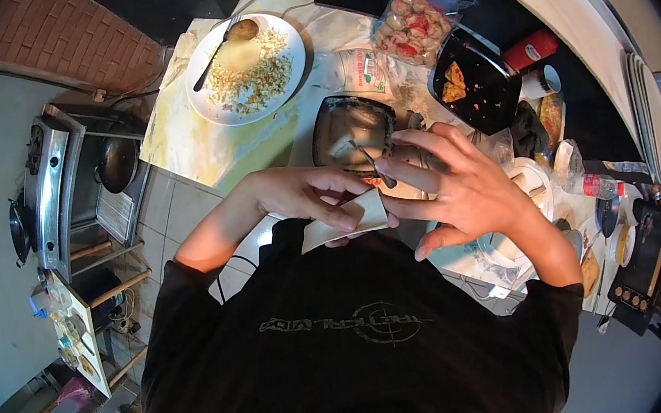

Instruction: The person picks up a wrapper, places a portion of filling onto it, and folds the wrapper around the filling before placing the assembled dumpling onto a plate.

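My left hand (309, 197) holds a pale folded sheet of wrapper (358, 218), its thumb on top and fingers beneath. Close to the sheet's right end is my right hand (456, 191), its fingers spread apart; one fingertip is at or near the sheet's edge. Just beyond my hands sits a black square bowl (353, 121) with a pale substance and a utensil (375, 164) leaning in it. Farther off at the left, a white plate (294, 58) bears a chopped filling with a spoon and a fork.
A black tray (499, 99) with an orange-brown food piece stands at the right, near a bag of round red and tan items (412, 27). A bottle (599, 187) lies farther right. A stove (55, 182) with pans stands at the far left.
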Demonstrator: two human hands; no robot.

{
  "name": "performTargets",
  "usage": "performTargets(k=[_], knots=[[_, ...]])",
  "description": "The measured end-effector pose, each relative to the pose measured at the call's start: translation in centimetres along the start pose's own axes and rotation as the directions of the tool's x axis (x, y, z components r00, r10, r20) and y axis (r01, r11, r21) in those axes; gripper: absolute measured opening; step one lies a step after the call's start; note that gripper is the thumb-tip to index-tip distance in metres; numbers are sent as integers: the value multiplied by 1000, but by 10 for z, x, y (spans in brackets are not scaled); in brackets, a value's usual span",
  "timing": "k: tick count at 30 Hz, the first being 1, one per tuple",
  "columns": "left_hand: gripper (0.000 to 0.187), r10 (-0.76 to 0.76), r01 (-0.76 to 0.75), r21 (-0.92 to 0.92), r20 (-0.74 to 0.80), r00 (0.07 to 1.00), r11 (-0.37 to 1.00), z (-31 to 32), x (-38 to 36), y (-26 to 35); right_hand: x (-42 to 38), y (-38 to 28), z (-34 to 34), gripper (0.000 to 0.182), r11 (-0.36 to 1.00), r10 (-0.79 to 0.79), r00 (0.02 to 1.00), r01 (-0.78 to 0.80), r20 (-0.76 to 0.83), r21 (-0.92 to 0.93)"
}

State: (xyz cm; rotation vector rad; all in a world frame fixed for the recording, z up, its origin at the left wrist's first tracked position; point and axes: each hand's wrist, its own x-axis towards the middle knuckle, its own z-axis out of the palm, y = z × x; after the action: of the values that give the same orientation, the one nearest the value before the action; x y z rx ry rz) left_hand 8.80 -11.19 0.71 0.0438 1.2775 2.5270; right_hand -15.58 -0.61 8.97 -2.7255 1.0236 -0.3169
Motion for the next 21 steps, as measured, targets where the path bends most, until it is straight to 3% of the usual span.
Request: performTargets(k=[2, 3, 6, 9, 12, 13, 14, 15, 16, 17, 18, 19, 21], knots=[[55, 92, -80, 169, -64, 994, 982, -4, 1, -8, -1, 1, -4, 59, 994, -31, 999, 36, 42, -108], [55, 92, -79, 169, -67, 994, 982, -4, 0, -7, -1, 2, -6, 59, 994, -33, 999, 37, 41, -106], [55, 26, -16, 97, -106, 994, 995, -1, -3, -2, -5, 5, -11, 61, 983, -27, 1000, 27, 5, -181], [55, -40, 40, -10, -32, 999, 999, 2, -4, 7, -9, 9, -12, 56, 981, -3, 1000, 3, -2, -196], [55, -16, 19, 43, -81, 997, 999, 0, -3, 1, -9, 8, -1, 33, 931, 234, 952, -160, -198, 329], [54, 43, -13, 135, -219, 975, 991, 2, -1, 0, -6, 5, 6, 33, 932, 233, 952, -160, -199, 327], [54, 112, -32, 229, -346, 931, 973, 4, 2, -1, -3, 2, 14, 32, 824, 425, 878, -274, -221, 495], [54, 114, -33, 232, -343, 932, 972, 5, 6, -5, -1, 0, 24, 32, 673, 602, 772, -354, -203, 650], [52, 150, -26, 266, -459, 876, 964, 5, 11, -8, -2, 3, 45, 43, 483, 708, 696, -358, -117, 799], [51, 189, -14, 299, -564, 804, 954, 5, 14, -9, -1, 3, 60, 43, 487, 710, 693, -357, -123, 797], [46, 134, 107, 327, -633, 762, 939, 11, 16, -1, 2, 3, 72, 48, 370, 754, 654, -339, -67, 865], [46, 138, 107, 333, -633, 762, 937, 8, 22, -6, 7, 2, 77, 55, 249, 787, 618, -310, -4, 918], [40, 337, -86, 363, -713, 615, 928, 2, 33, -21, 18, -6, 80, 61, 209, 805, 593, -267, -10, 941]])
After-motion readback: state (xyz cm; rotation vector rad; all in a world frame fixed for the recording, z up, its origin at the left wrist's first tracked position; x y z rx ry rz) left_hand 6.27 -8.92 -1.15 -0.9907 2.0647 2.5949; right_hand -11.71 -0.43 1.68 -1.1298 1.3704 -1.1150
